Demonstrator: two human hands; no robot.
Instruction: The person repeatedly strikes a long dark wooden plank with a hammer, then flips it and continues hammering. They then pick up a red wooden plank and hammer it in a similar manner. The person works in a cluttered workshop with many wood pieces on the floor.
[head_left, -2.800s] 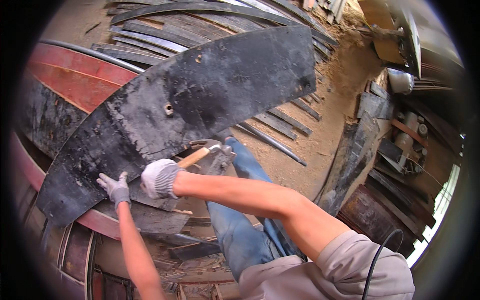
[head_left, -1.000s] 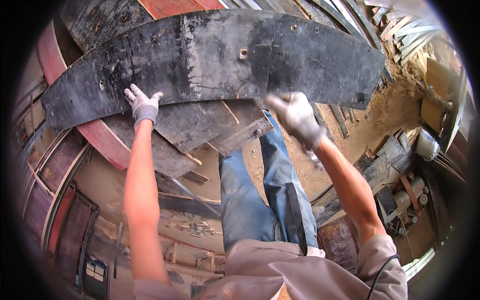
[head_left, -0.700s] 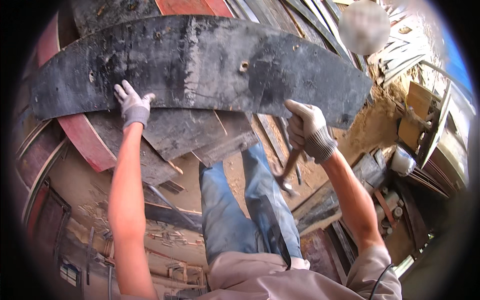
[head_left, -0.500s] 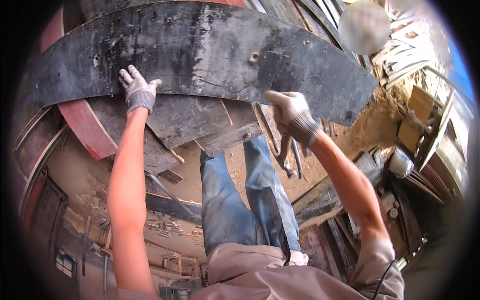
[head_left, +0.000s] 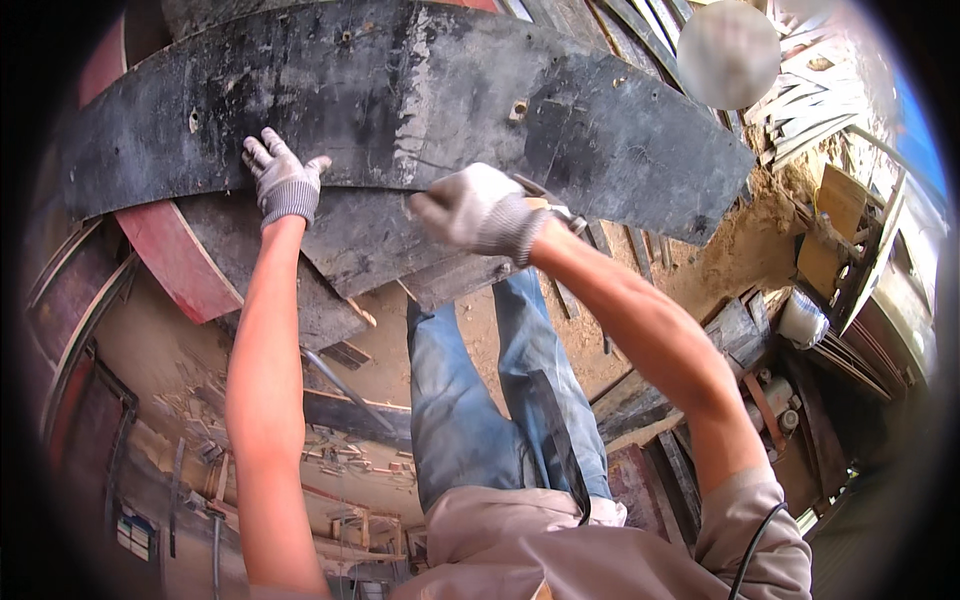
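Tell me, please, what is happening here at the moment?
A person in grey work gloves is working on a large curved black panel lying over other curved boards. The left hand presses flat on its lower edge. The right hand is closed around a tool with a metal head, probably a hammer, raised just in front of the panel. Sandy ground and scrap wood lie around.

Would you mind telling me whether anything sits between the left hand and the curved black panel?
Nothing visible does: the gloved left hand lies flat on the curved black panel, at its lower edge.
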